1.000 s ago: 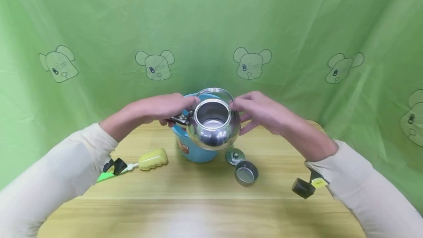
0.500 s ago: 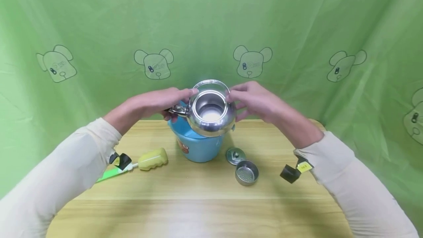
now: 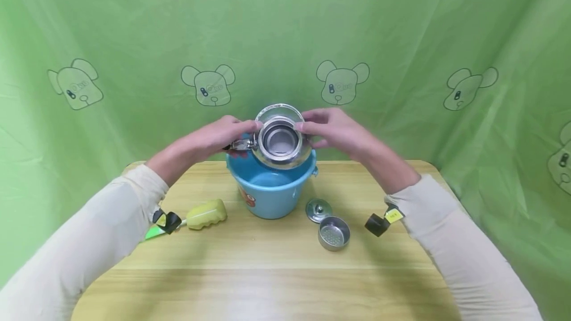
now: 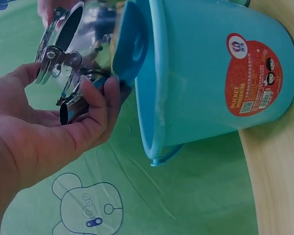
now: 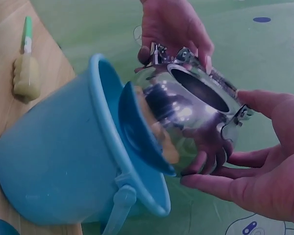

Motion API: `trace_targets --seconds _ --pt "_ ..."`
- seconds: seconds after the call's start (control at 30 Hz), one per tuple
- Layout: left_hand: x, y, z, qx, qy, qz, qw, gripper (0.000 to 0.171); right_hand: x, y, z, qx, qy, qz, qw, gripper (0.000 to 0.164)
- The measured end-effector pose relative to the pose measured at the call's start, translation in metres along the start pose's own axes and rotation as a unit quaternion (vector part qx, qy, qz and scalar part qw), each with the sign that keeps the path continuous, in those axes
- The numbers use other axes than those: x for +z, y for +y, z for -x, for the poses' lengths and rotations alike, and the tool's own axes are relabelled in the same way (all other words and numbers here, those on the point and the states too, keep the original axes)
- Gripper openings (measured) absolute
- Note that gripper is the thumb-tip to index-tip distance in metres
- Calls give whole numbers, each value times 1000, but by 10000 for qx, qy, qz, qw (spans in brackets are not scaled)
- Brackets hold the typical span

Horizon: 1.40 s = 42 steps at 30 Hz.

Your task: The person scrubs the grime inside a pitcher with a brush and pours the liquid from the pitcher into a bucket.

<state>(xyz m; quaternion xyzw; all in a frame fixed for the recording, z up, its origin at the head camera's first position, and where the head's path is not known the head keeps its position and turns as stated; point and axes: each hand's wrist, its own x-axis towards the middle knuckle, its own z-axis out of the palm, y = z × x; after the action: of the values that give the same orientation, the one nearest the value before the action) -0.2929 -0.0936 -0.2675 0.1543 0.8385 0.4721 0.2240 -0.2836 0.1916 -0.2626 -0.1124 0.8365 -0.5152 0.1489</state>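
Observation:
A shiny steel teapot (image 3: pixel 285 164), lidless with its mouth facing me, is held above the blue bucket (image 3: pixel 271 202). My left hand (image 3: pixel 223 135) grips its spout side. The left wrist view shows that hand's fingers curled around the spout (image 4: pixel 74 108), with the thumb up by the handle bracket. On the opposite side, my right hand (image 3: pixel 336 130) holds the teapot, thumb by the rim; in the right wrist view its fingers support the round body (image 5: pixel 186 117). The raised loop handle (image 3: pixel 278 108) stands behind the mouth. Much of the left fingers is hidden in the head view.
On the wooden table (image 3: pixel 250 286), a round lid (image 3: pixel 318 208) and a perforated steel strainer cup (image 3: pixel 333 236) lie right of the bucket. A yellow sponge brush (image 3: pixel 206 215) with a green handle (image 3: pixel 154 232) lies to the left. A green curtain (image 3: pixel 276 28) hangs behind.
Both hands have carried the teapot farther back and slightly left, tilting its mouth more toward me. More of the bucket's inside now shows. The lid, strainer cup and brush have stayed put.

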Motion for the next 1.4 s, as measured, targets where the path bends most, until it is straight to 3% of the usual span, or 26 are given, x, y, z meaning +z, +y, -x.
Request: trace_targets --seconds 0.13,0.43,0.6,0.8,0.97,1.2,1.4 --pt "3 -4 -3 176 210 -46 9996 50 -2 6 -4 -81 -98 58 9999 76" --pt "13 -10 -8 376 617 -274 9970 64 -9 14 -7 185 -317 -12 9993 80" --pt "14 -14 -7 324 682 -507 9959 74 -6 18 -10 129 -277 59 9995 85" --pt "16 -23 -7 301 774 -535 9951 69 1 23 -14 92 -165 83 9998 87" --pt "20 -29 -10 348 1159 -345 9921 56 8 32 -17 123 6 219 9997 88" --pt "22 -36 -11 383 1628 -490 9847 60 16 43 -21 -186 64 212 9996 81" --pt "23 -42 -10 482 1746 -556 9819 66 17 50 -22 -533 -45 206 9984 80"
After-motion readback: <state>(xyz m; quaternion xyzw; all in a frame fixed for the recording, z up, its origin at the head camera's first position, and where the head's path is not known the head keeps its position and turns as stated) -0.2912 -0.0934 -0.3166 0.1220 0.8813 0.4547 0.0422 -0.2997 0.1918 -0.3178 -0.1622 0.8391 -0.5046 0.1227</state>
